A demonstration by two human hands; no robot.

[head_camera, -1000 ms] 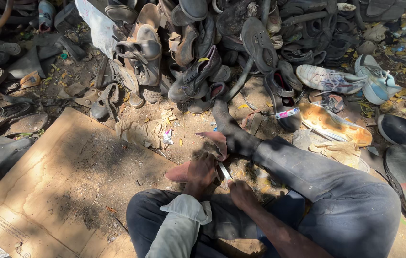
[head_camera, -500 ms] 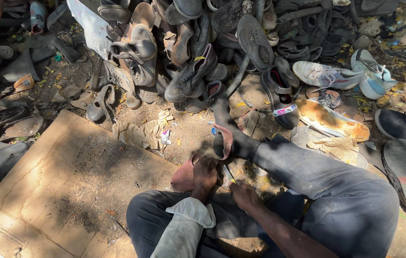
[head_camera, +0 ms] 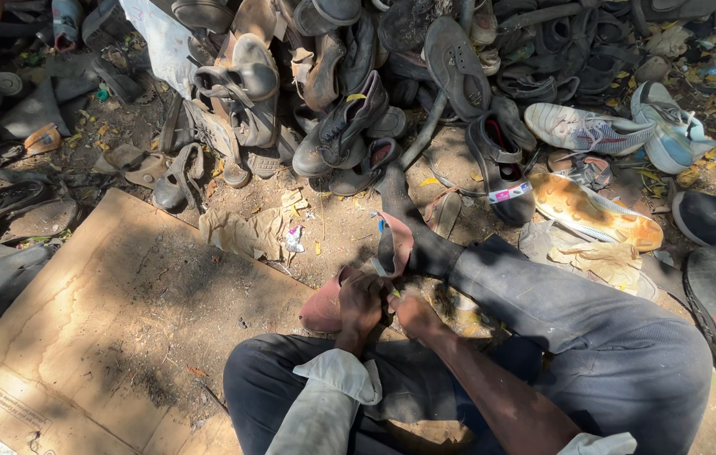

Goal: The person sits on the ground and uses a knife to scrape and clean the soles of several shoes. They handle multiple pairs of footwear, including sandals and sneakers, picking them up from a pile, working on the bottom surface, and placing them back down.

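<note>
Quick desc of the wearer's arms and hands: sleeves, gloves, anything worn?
Both hands bare, no gloves: left hand, right hand. Left arm wears a pale grey-white sleeve with a folded cuff. Right forearm is bare, its light sleeve pushed up high. No watch or rings visible.

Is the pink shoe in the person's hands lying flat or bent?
Bent: the pink shoe folds upward between left hand and right hand.

A sandal (head_camera: 349, 291) sits in both hands (head_camera: 387, 307) above the lap. Flattened cardboard (head_camera: 122, 312) lies left of it. A heap of worn shoes (head_camera: 358, 93) lies beyond, with sneakers (head_camera: 619, 131) to the right.
</note>
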